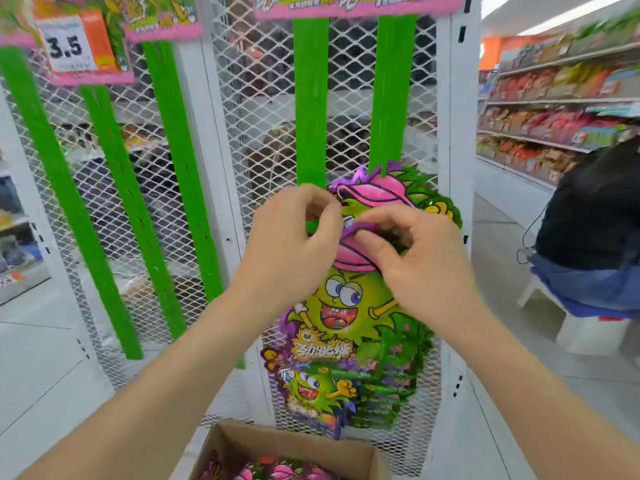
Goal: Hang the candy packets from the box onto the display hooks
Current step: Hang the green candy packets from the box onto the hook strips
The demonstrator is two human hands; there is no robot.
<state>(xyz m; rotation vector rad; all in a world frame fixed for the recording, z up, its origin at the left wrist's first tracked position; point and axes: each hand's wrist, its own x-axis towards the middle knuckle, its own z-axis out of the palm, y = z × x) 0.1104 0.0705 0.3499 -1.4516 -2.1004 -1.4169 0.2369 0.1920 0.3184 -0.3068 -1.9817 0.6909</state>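
Note:
A green candy packet (346, 306) with a cartoon face and pink cap hangs in front of the white mesh display. My left hand (291, 244) pinches its top edge at the left, and my right hand (415, 258) pinches the pink cap at the right. Another packet (381, 188) of the same kind hangs just behind and above, on the right green strip (394, 91). A smaller packet bundle (322, 393) dangles below. The cardboard box (235, 445) at the bottom holds more packets (284, 472). The hook itself is hidden by my fingers.
Green hanging strips (311, 98) run down the mesh panels (242, 133). A price tag reading 3.5 (67, 46) hangs at the top left. A person (588, 237) sits on a white stool (585, 327) at the right, in front of stocked shelves (554, 116).

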